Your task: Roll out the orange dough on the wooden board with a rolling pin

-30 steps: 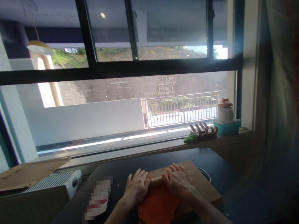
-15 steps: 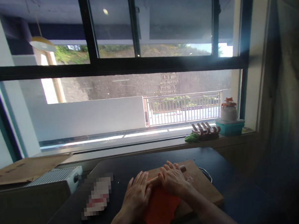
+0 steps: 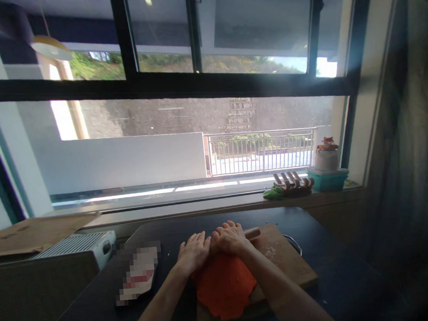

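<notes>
Shifted slightly forward since half a second ago: bare left hand point(image 3: 194, 252) and bare right hand point(image 3: 230, 238), right drawn closer to left, with more left edge uncovered on an uneven, flat sheet of bright orange, dough-like material point(image 3: 226, 288).

Behind, a large glass window with a dark frame point(image 3: 164, 88). Below it, a black tabletop with rounded far corners point(image 3: 248, 216). On the tabletop, a thick, rectangular, light-brown wooden board point(image 3: 288, 261), with a curved, shiny metal handle point(image 3: 294, 244) at its right edge. On the board, the orange sheet, on the near side of the hands and between the forearms, roughly round, without any clear long axis.

Across the far part of the board, directly beneath both palms, a slim, cylindrical wooden rolling pin point(image 3: 253, 233). Long axis running left to right, right end pointing rightward and slightly away. Bare right end jutting past the right hand, the nearer one; left end hidden under the left. Both hands palm down, fingers extended, laid over the pin rather than wrapped around it.

Smallest, a scatter of white powder point(image 3: 270, 251) right of the right hand.
</notes>
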`<move>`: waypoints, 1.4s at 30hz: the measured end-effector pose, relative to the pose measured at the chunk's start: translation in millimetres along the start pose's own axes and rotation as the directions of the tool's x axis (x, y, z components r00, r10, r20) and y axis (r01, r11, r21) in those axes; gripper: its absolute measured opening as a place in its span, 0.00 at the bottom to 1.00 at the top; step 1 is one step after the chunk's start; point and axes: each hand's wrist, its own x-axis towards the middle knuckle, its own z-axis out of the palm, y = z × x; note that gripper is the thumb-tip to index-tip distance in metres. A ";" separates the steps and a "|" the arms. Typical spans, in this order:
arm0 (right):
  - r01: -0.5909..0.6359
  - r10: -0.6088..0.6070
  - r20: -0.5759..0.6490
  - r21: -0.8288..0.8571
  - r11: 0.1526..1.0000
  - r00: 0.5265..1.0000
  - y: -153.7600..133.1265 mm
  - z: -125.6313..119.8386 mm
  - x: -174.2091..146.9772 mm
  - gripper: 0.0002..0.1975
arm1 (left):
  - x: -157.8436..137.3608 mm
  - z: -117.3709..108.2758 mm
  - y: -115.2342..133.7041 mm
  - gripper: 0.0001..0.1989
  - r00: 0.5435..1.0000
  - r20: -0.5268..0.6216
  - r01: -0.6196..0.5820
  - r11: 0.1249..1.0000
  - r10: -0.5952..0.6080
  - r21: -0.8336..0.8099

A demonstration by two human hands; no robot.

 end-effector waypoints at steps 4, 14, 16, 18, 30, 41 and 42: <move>0.129 -0.128 -0.022 0.059 0.990 0.992 14.4 -1.1 -46.9 0.24 | -39.1 0.3 8.6 0.28 0.992 -0.050 -0.109 0.992 0.112 0.059; -0.171 0.174 -0.070 0.053 0.984 0.982 74.1 -20.3 -34.7 0.25 | 21.8 -9.4 43.0 0.25 0.960 0.081 -0.282 0.922 0.270 0.265; -0.209 0.212 -0.056 0.061 0.976 0.976 77.1 -20.0 -26.8 0.25 | 40.6 -9.3 43.2 0.25 0.959 0.140 -0.278 0.921 0.249 0.273; -0.199 0.203 -0.049 0.068 0.978 0.978 74.8 -19.1 -31.2 0.25 | 47.2 -4.7 38.0 0.25 0.955 0.120 -0.296 0.919 0.273 0.262; -0.091 0.113 -0.204 0.113 0.989 0.973 51.6 -9.3 -98.6 0.26 | 6.5 18.3 17.0 0.32 0.930 -0.125 -0.323 0.930 0.346 0.175; -0.288 0.288 -0.177 0.028 0.957 0.941 62.7 -19.6 -16.8 0.20 | 22.9 -13.8 15.9 0.22 0.911 -0.297 -0.369 0.890 0.287 -0.270; -0.284 0.287 -0.164 0.042 0.958 0.944 63.3 -18.7 -16.4 0.20 | 15.3 -15.5 14.8 0.21 0.917 -0.264 -0.358 0.908 0.298 -0.219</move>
